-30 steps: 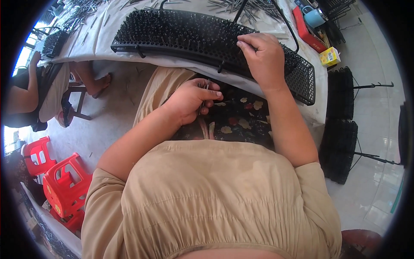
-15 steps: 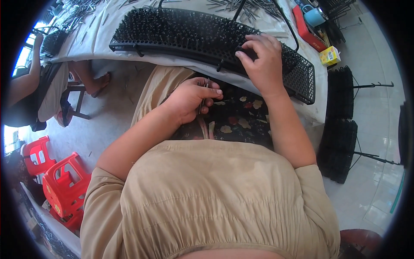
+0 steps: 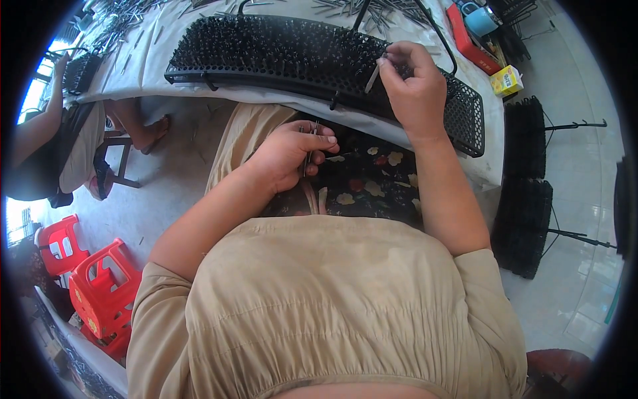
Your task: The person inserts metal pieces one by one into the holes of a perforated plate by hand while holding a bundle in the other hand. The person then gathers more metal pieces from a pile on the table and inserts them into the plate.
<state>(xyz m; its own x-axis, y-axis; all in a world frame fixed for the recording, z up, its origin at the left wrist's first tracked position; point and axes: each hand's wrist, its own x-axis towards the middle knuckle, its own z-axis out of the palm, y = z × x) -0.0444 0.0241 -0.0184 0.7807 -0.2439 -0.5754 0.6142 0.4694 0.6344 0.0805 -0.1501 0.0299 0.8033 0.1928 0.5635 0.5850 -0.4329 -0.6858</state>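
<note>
Across the table edge before me stretches a long, curved black perforated rack (image 3: pixel 469 118), its holes densely filled with small upright black pieces (image 3: pixel 266 48); the right end has bare holes. Above its right part, my right hand (image 3: pixel 420 94) pinches a thin, greyish metal strip (image 3: pixel 372 79) between thumb and fingertips, its lower end slanting down to the rack. Over my lap, my left hand (image 3: pixel 290 154) is closed round several thin metal strips (image 3: pixel 309 154) that stick out above and below the fingers. The rack's far side is partly hidden by the pieces.
Loose metal strips (image 3: pixel 136 36) lie scattered on the white-covered table (image 3: pixel 149 73). At the right stand a red box (image 3: pixel 473 43), a blue mug (image 3: pixel 480 21) and a yellow carton (image 3: pixel 506 80). Black racks (image 3: pixel 525 229) stand on the floor. Red stools (image 3: pixel 100 289) and another person (image 3: pixel 40 143) are at left.
My right hand has shifted slightly up and to the right, and a metal strip now shows in its pinch. My left hand stays over my lap with its strips.
</note>
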